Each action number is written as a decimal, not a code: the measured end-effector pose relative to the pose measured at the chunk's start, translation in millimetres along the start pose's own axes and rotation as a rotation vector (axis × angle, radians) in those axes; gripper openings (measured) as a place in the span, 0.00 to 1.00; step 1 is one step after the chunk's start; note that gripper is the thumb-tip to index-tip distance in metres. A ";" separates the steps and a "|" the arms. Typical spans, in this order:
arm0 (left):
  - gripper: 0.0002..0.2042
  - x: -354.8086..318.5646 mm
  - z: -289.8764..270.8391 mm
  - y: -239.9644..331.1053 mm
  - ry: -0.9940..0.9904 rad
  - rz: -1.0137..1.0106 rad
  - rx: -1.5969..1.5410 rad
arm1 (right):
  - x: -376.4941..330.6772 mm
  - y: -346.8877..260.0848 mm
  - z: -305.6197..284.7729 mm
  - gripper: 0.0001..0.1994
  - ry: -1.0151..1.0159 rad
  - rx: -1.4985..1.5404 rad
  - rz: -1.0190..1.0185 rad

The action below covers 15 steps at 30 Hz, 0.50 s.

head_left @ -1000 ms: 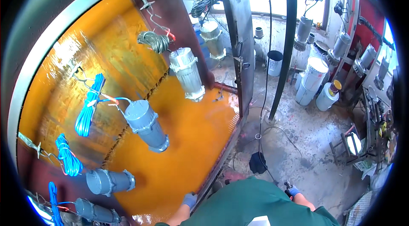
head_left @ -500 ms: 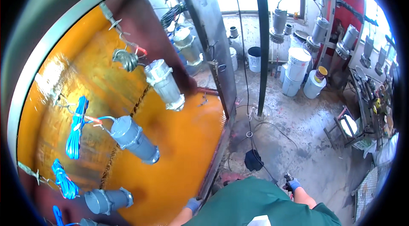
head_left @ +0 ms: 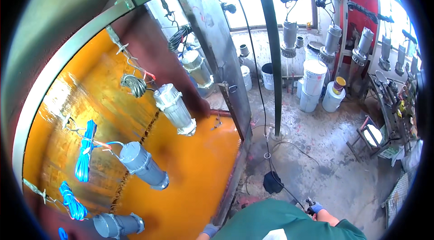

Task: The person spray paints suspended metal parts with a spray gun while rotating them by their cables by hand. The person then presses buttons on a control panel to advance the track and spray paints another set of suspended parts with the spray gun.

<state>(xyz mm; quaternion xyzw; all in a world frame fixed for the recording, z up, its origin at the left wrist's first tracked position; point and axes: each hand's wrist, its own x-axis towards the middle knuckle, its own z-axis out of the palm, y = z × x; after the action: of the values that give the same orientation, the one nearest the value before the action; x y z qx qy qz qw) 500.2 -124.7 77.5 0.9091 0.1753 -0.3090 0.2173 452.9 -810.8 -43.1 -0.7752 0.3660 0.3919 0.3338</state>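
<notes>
My right hand (head_left: 316, 207), in a blue glove, sits at the lower edge, closed around a small dark tool (head_left: 309, 202) that a black hose (head_left: 289, 190) runs to. Only the knuckles of my gloved left hand (head_left: 209, 230) show, low beside the rusty front edge of the orange booth floor (head_left: 194, 181); its fingers are hidden. Grey pump bodies hang on hooks in the booth: a pale one (head_left: 175, 110) highest, a blue-grey one (head_left: 143, 165) below it, and another (head_left: 118, 224) at the bottom. Blue cable coils (head_left: 84, 157) hang beside them.
A steel post (head_left: 212, 36) and a dark pole (head_left: 271, 54) stand at the booth's right edge. White buckets (head_left: 314, 86) and more hanging pumps (head_left: 289, 39) line the far wall. A small stool (head_left: 370, 136) and a cluttered bench (head_left: 400, 104) stand at the right.
The view has swung right and up, so the hanging pumps sit further left and more of the workshop floor shows. Both hands stay at the lower edge.
</notes>
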 end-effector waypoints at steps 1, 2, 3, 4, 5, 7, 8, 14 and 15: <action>0.28 -0.6 0.9 1.4 -0.006 -0.001 -0.004 | -1.7 -1.5 0.0 0.32 0.035 -0.023 0.012; 0.28 -1.1 0.5 2.0 -0.007 -0.005 -0.008 | -2.1 -4.7 -0.6 0.32 0.035 -0.023 0.005; 0.28 -0.6 0.7 4.5 -0.009 -0.005 -0.010 | -1.3 -3.2 -2.1 0.32 0.009 0.047 0.009; 0.28 -0.9 -0.1 5.7 -0.009 -0.005 -0.009 | -0.1 -2.5 -2.9 0.32 -0.018 0.117 0.014; 0.28 -0.9 -1.5 6.8 -0.010 -0.007 -0.011 | 1.6 -2.9 -2.9 0.33 -0.019 0.148 0.018; 0.28 -4.4 -3.9 6.8 -0.006 -0.010 -0.020 | 13.2 -7.0 -3.7 0.33 -0.029 0.094 0.029; 0.28 -6.4 -5.2 6.5 -0.004 -0.013 -0.027 | 21.1 -9.0 -3.7 0.33 -0.041 0.038 0.045; 0.29 -15.3 -3.2 -0.2 0.010 -0.038 -0.031 | 20.6 -36.2 -8.9 0.27 -0.039 0.073 -0.040; 0.29 -17.4 -1.8 -0.6 0.009 -0.045 -0.037 | 21.7 -41.0 -10.0 0.22 0.000 0.014 -0.067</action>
<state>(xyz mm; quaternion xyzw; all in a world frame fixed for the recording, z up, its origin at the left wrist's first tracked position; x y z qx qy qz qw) 487.8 -126.5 89.7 0.9023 0.2023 -0.3062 0.2262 499.8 -804.6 -47.4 -0.7849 0.3424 0.3779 0.3521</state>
